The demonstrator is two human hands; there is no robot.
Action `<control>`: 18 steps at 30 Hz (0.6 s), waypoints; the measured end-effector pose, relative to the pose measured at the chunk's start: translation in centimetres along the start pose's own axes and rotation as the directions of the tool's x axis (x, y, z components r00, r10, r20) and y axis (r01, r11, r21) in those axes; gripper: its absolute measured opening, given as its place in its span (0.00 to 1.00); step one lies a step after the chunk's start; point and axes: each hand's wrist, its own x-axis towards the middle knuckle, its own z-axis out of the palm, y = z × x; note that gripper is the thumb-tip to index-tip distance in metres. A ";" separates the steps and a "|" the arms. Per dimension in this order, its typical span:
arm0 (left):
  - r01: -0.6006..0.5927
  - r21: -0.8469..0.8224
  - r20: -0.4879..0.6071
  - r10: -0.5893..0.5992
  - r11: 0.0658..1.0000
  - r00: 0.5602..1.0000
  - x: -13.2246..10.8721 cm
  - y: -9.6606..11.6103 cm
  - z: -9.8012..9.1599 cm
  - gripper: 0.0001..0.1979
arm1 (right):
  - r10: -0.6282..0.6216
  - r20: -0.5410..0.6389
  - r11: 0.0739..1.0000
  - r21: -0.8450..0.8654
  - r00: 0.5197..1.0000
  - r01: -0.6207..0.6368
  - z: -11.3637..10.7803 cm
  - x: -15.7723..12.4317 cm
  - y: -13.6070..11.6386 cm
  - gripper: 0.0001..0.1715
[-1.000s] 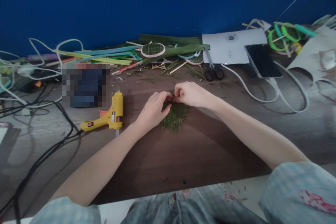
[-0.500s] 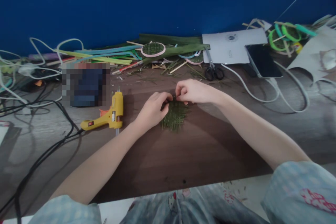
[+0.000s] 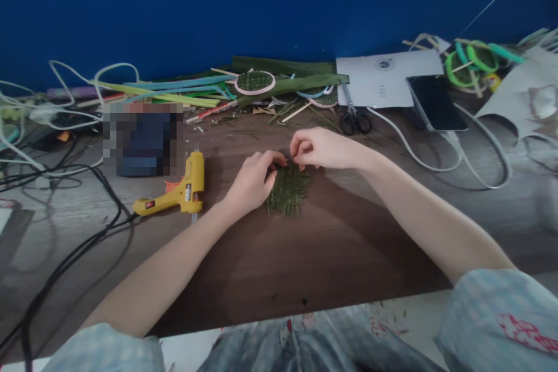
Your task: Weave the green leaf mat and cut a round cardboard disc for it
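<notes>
A small green woven leaf mat (image 3: 288,193) lies flat on the dark wooden table (image 3: 305,256) in front of me. My left hand (image 3: 251,181) rests on the mat's left side, its fingers curled and pressing the far edge. My right hand (image 3: 321,149) hovers just beyond the mat's far edge, thumb and forefinger pinched on a thin leaf strip at that edge. The two hands' fingertips nearly touch.
A yellow glue gun (image 3: 176,193) lies left of my left hand. Black scissors (image 3: 355,119), a white device (image 3: 386,77) with a phone (image 3: 436,102), white cables, green leaf strips (image 3: 288,82) and framed woven rounds (image 3: 254,82) crowd the back. Black cords run along the left.
My right hand has lifted and drawn slightly back from the mat's far edge, still pinching. The left hand has stayed on the mat.
</notes>
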 end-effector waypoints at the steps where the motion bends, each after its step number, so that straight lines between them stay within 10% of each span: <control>1: 0.006 -0.002 0.003 -0.006 1.000 1.000 0.0 0.0 0.0 0.13 | -0.014 -0.005 1.000 0.008 1.000 0.014 0.0 0.0 0.0 0.06; 18: 0.001 -0.171 -0.061 -0.012 0.985 0.998 0.1 0.0 0.0 0.08 | -0.194 -0.107 0.972 0.118 0.975 0.206 1.9 0.4 -0.2 0.10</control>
